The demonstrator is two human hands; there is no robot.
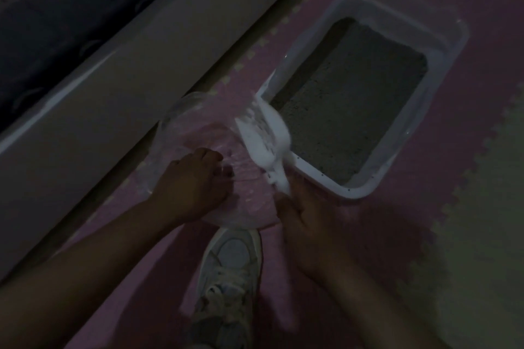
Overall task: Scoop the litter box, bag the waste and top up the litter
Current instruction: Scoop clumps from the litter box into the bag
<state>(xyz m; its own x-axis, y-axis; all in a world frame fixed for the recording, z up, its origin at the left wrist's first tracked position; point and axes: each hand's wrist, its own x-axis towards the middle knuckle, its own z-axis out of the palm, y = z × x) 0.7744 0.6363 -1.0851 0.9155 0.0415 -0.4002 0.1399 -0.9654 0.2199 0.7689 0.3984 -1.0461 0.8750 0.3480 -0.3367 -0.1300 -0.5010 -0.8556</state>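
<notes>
Head view, dim light. I have the right hand (306, 224) clenched round the handle of the white slotted plastic scoop (263, 139), grasping it firmly; its blade is tilted over the mouth of the clear thin plastic bag (175, 119). The scoop is motion-blurred, so I cannot tell whether waste is on it or already tipped out. My left hand (192, 184) pinches the near edge of the bag, holding it spread on the pink interlocking foam floor mat (425, 207).

The pale rectangular plastic litter box (442, 45) sits on the mat just right of the bag, far right of the hands, with a level bed of grey litter (348, 110) inside.

Progress, as I judge it: scooping and bagging under way. No clumps stand out in the box. Bag not yet tied; topping up remains, and no litter supply is in view.

A grey-white laced trainer (229, 266) stands near, between the forearms. No brand, label or writing readable anywhere.
</notes>
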